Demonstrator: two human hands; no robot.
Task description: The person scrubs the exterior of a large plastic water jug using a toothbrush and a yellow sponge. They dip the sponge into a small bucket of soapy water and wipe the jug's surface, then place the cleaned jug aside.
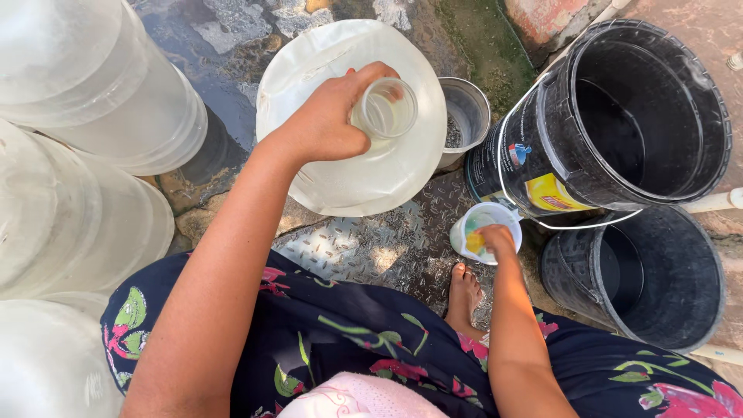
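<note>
Left hand (329, 124) grips round translucent jug neck (385, 108); right hand (495, 238) holds plastic mug (480, 226)

black bucket (619, 116) | side label (553, 193) | yellow, perhaps red-blue emblem above

A: Where is there room to pass?
B: Only the metal floor plate (364, 248) between the big water jug (348, 178) and the near foot (464, 290).
A: And the sides?
B: Left, stacked clear jugs (77, 155) crowd in; right, two black buckets (642, 108) block, with a steel cup (467, 116) wedged far between.
</note>
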